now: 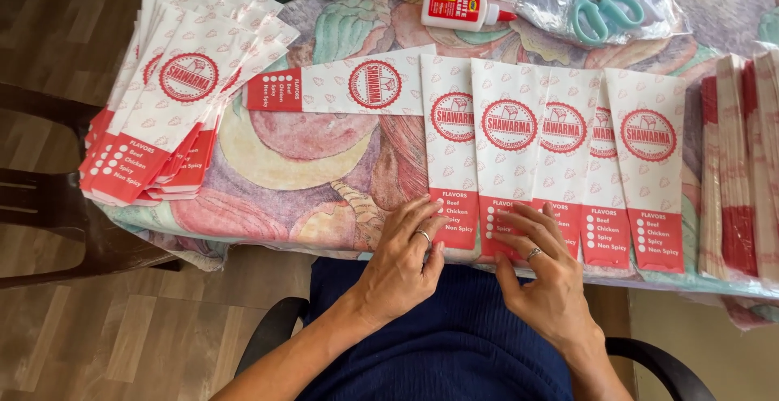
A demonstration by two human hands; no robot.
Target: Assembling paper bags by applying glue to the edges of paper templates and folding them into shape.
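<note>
Several white-and-red paper food sleeves (508,157) lie side by side, overlapping, along the table's near edge. My left hand (403,256) rests with its fingertips on the red bottom end of the leftmost sleeve (452,157). My right hand (542,267) lies flat on the red ends of the two sleeves beside it. Both hands wear a ring and grip nothing. One more sleeve (341,86) lies sideways just behind the row.
A fanned stack of the same sleeves (174,84) sits at the table's left end, another pile (742,166) at the right. A white glue bottle (458,9) and teal scissors (600,5) lie at the back. A dark wooden chair (49,198) stands at left.
</note>
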